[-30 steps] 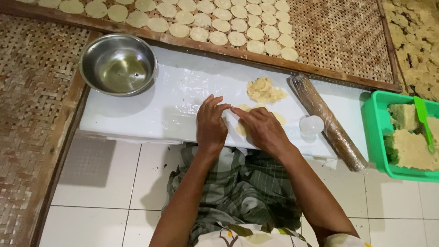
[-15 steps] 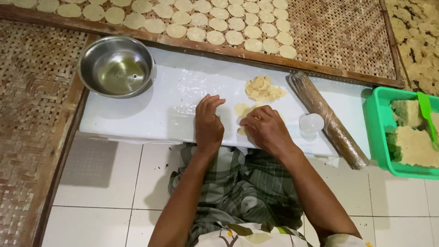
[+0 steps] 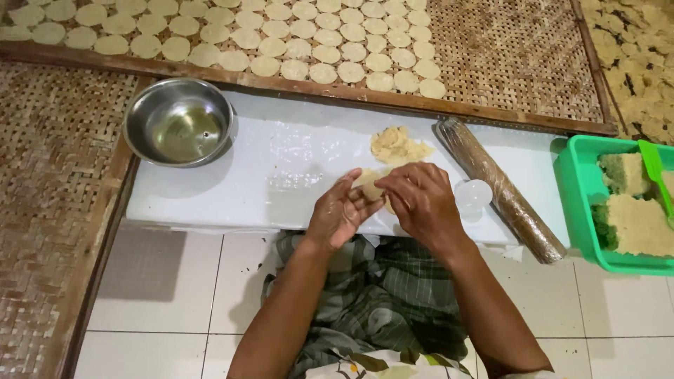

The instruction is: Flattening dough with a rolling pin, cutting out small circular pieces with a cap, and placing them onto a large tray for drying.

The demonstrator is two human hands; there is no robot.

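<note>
Dough piece (image 3: 368,184) pinched between both hands: left hand (image 3: 340,210) cupped beneath, right hand (image 3: 419,200) fingers curled over.

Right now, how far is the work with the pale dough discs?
Done: many pale round dough discs lie in rows on the woven bamboo tray. In hand: left hand and right hand hold one dough piece. Left: a crumbly dough heap on the white board.

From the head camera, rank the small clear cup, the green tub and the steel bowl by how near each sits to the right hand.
1. Small clear cup: just right of the right hand, on the white board.
2. Green tub: farther right, at the board's end.
3. Steel bowl: far left, at the board's back corner.
</note>
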